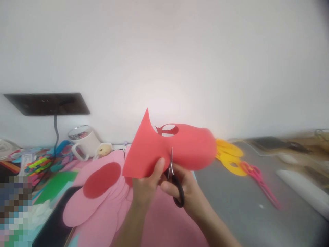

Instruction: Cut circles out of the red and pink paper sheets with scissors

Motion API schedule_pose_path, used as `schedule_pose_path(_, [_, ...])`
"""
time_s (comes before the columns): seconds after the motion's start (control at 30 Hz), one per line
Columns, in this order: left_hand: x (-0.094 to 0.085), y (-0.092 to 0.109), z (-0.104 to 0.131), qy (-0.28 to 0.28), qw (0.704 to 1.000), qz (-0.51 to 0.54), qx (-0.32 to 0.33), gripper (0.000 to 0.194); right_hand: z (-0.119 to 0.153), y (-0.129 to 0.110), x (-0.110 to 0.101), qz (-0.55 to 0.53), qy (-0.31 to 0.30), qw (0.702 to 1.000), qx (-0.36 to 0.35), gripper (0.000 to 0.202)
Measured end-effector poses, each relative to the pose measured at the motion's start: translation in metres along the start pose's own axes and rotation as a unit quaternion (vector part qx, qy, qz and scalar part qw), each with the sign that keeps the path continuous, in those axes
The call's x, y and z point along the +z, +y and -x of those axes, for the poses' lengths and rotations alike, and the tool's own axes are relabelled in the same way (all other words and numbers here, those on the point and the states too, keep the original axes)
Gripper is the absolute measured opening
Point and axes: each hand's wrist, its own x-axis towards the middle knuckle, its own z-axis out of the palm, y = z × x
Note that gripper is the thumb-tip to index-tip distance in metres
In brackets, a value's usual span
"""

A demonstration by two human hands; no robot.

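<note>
A sheet of red paper [194, 147] is held up in front of me, curled at the right, with a rounded opening cut through its upper part. My left hand [151, 180] grips its lower edge, thumb pressed on the front. Black-handled scissors [179, 192] are in my right hand [186, 192], fingers around the handles. Their blades point upward against the red paper, beside my left thumb. Below and to the left lie overlapping pink paper ovals [84, 212], one bearing a dark red oval [102, 180].
At right on the grey mat [231, 206] are yellow paper cutouts [228, 154] and pink scissors [262, 183]. A white lidded mug [86, 142] stands back left near a green sheet [55, 185] and a dark tablet-like object [55, 218]. A cable hangs from a black wall plate [48, 104].
</note>
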Motion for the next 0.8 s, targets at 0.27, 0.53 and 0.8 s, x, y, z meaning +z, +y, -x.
schedule_pose_path(0.27, [0.0007, 0.0023, 0.0016, -0.002, 1.000, 0.004, -0.012, 0.023, -0.0008, -0.0001, -0.0002, 0.005, 0.006, 1.000, 0.007, 0.035])
schedule_pose_path(0.53, [0.0003, 0.0001, -0.0010, 0.004, 1.000, 0.001, -0.019, 0.022, -0.0012, -0.0005, 0.0005, 0.022, 0.013, 1.000, -0.008, 0.038])
schedule_pose_path(0.8, [-0.0010, 0.0009, -0.0029, -0.009, 1.000, 0.012, -0.021, 0.017, -0.0019, -0.0014, 0.0008, 0.034, 0.021, 0.999, -0.003, 0.038])
